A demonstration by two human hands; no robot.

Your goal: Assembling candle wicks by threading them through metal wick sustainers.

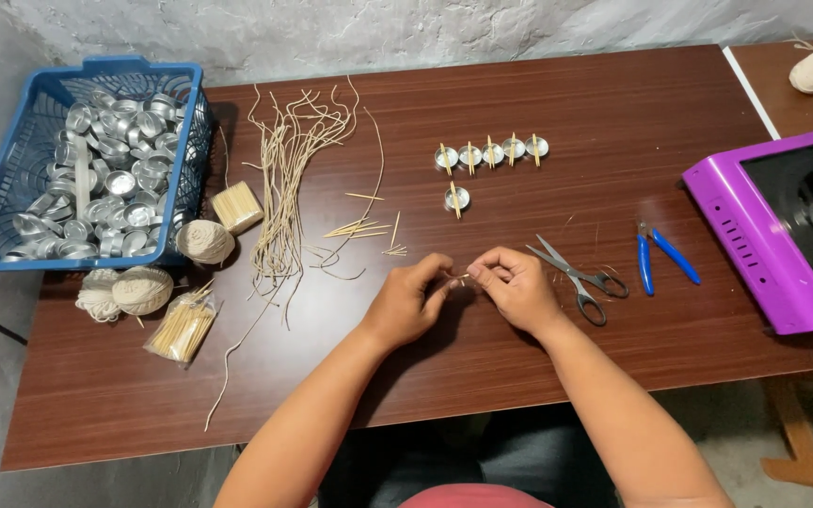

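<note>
Two hands meet at mid-tabletop (519,395): left hand (408,299) and right hand (517,285), each pinched closed on an end of a short thin stick (460,277) held between them just above the wood. Scissors (576,276) lie just right of the right hand, blue-handled pliers (656,256) farther right, a purple appliance (755,235) at the right edge. Six small metal cups (489,153) with sticks across them sit beyond the hands, five in a row, one below. Loose wick strands (286,179) spread left of centre, small stick pieces (359,228) near them. Blue basket (11,202) of metal cups at far left, twine balls (204,241) and bundled sticks (181,327) beside it.
</note>
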